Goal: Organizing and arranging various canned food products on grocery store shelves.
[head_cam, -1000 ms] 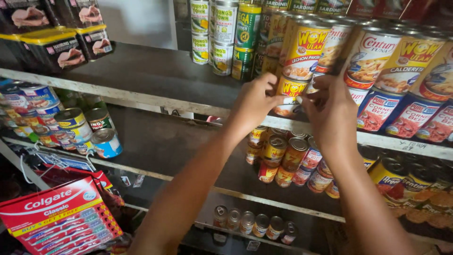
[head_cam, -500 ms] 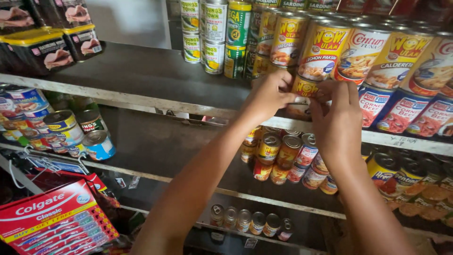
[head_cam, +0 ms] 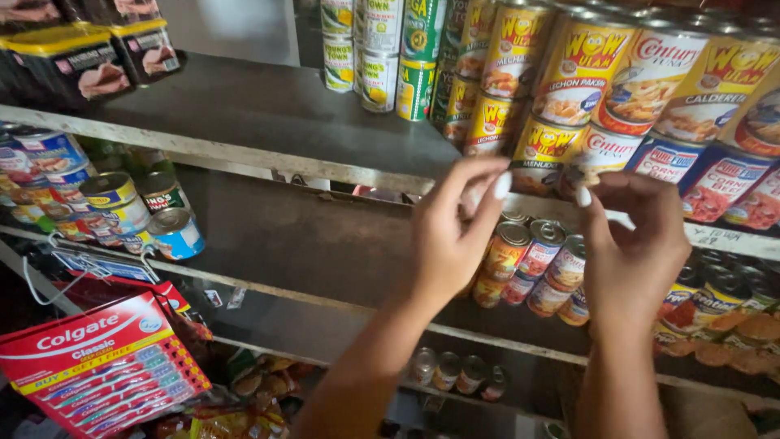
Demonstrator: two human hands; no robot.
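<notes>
A: What are the hands doing?
B: Left hand (head_cam: 455, 236) and right hand (head_cam: 638, 244) hover with fingers loosely curled, holding nothing, before one yellow can (head_cam: 543, 154) on the top shelf (head_cam: 268, 122).
A: Below?
B: Four small cans (head_cam: 455, 372) on the lowest shelf.

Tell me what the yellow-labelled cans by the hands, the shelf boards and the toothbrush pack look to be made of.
Yellow-labelled cans: likely metal with glossy paper wraps; nearby can tops show ribbed silver lids.
Shelf boards: probably painted wood, matte grey, with a pale worn front edge.
Toothbrush pack: red printed card, seemingly under clear plastic.
Left hand and right hand hold nothing visible.
</notes>
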